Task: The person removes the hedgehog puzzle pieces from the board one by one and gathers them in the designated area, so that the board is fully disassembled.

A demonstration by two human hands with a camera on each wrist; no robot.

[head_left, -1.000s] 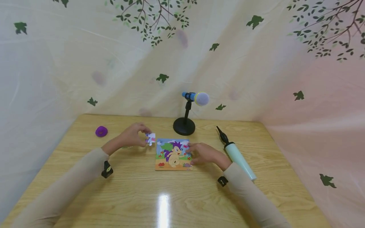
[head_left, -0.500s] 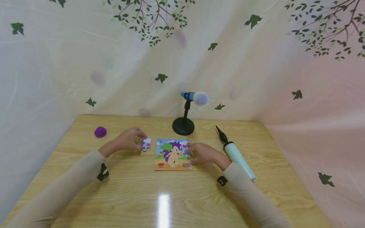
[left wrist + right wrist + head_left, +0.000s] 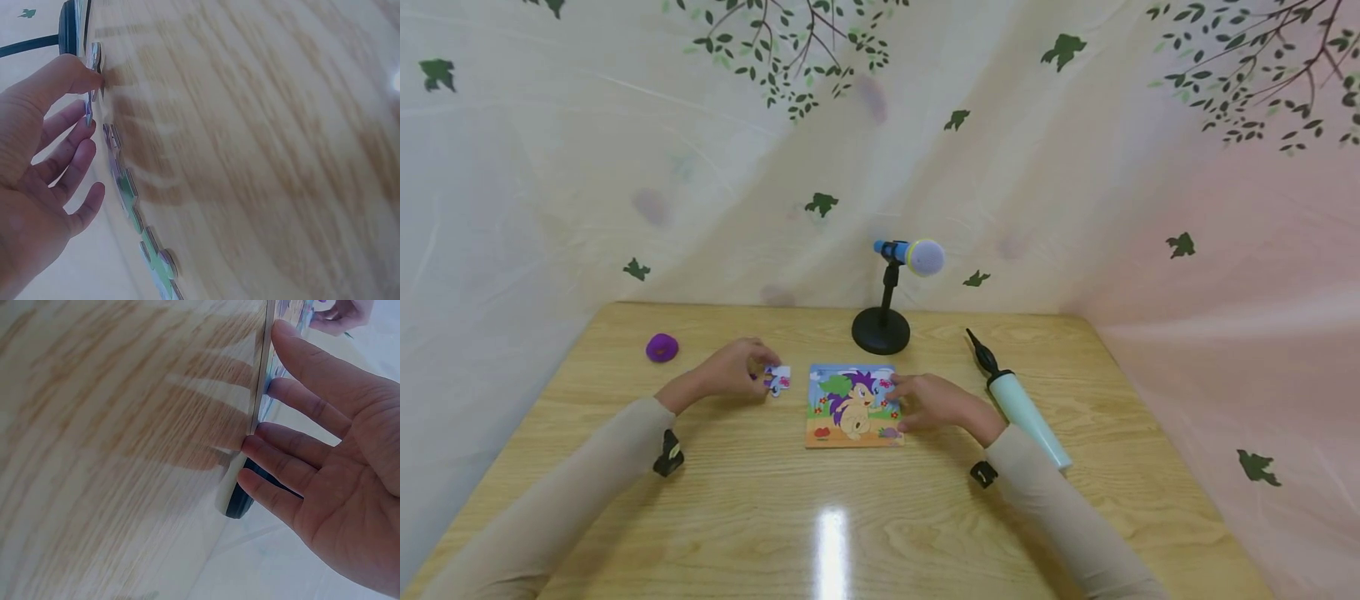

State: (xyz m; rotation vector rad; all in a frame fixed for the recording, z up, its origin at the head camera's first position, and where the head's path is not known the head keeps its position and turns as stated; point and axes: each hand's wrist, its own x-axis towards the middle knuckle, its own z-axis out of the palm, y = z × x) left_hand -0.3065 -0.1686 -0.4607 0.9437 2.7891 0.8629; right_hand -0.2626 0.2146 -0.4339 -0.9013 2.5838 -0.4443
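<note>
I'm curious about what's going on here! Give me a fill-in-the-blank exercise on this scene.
1. The left hand pinches a puzzle piece to the ____ of the picture board.
2. The right hand touches the picture board's ____ edge.
3. The microphone stand is coloured ____.
4. The small round object near the table's far left corner is coloured ____.

Missing words: left; right; black; purple.

High head view, close wrist views

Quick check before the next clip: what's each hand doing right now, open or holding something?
Left hand: holding a puzzle piece, pinched.
Right hand: open, fingers extended at the puzzle board's right edge.
</note>
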